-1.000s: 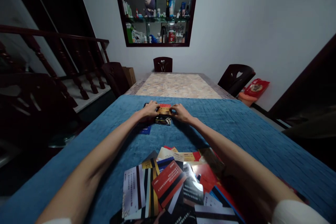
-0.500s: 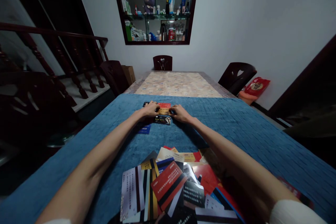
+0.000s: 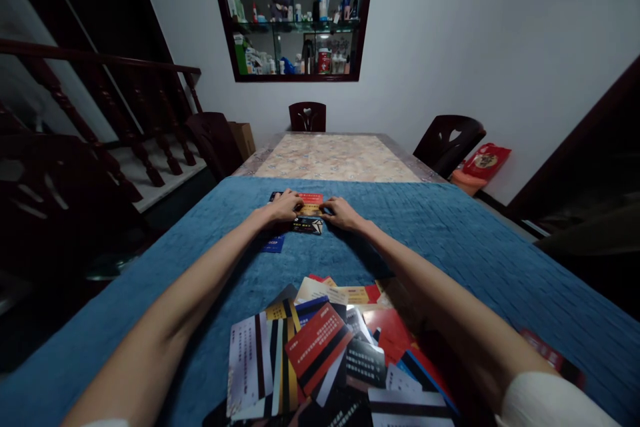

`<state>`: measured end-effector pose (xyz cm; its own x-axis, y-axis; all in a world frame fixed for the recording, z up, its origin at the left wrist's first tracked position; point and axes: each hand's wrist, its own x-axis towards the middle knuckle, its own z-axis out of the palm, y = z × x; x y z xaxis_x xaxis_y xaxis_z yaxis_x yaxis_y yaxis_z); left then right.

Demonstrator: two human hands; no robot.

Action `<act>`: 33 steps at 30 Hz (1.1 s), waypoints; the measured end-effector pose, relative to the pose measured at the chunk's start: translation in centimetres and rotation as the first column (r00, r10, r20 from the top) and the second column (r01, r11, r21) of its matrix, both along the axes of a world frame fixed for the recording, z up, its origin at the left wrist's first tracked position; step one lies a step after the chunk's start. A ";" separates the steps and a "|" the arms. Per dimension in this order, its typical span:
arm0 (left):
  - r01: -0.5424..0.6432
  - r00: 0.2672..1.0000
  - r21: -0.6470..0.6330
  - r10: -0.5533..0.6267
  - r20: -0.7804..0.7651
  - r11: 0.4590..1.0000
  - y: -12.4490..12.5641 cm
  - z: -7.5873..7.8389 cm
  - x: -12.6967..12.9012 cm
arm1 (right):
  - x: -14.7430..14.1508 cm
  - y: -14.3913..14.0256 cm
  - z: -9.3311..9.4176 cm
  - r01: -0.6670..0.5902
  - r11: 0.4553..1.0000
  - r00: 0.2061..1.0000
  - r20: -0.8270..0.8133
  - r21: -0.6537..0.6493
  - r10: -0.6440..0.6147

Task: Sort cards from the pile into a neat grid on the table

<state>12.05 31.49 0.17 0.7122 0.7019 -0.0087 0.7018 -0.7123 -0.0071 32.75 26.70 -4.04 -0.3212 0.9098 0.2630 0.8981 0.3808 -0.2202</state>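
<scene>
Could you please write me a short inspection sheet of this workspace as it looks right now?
Surface: blue cloth over the near part of a long table; patterned tabletop bare beyond it.
Job's things: red and gold card under both hands, black card just below, blue card to the left.
Clutter: loose card pile near the person.
Grip: left hand and right hand rest fingers on the far cards; whether they pinch is unclear.
Cables: nothing seen.
Surroundings: dark chairs, wall shelf, stair railing.
</scene>
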 end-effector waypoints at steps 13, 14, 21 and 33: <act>-0.011 0.991 0.144 -0.008 0.132 0.990 -5.5 1.2 -1.3 | 0.6 -2.9 1.5 0.028 1.000 0.999 -0.027 0.006 -0.028; -0.010 0.987 0.165 -0.016 0.158 0.986 -6.4 1.1 -1.6 | 0.7 -3.4 1.6 0.027 1.000 0.999 -0.029 0.009 -0.027; 0.052 0.944 0.235 -0.124 0.306 0.971 -14.7 1.1 -3.6 | 0.9 -8.6 2.3 -0.063 0.996 0.997 -0.039 0.066 0.066; 0.124 0.888 0.178 -0.189 0.419 0.976 -24.6 -0.1 -5.1 | -1.0 -19.7 3.0 -0.240 0.951 0.954 -0.137 0.193 0.268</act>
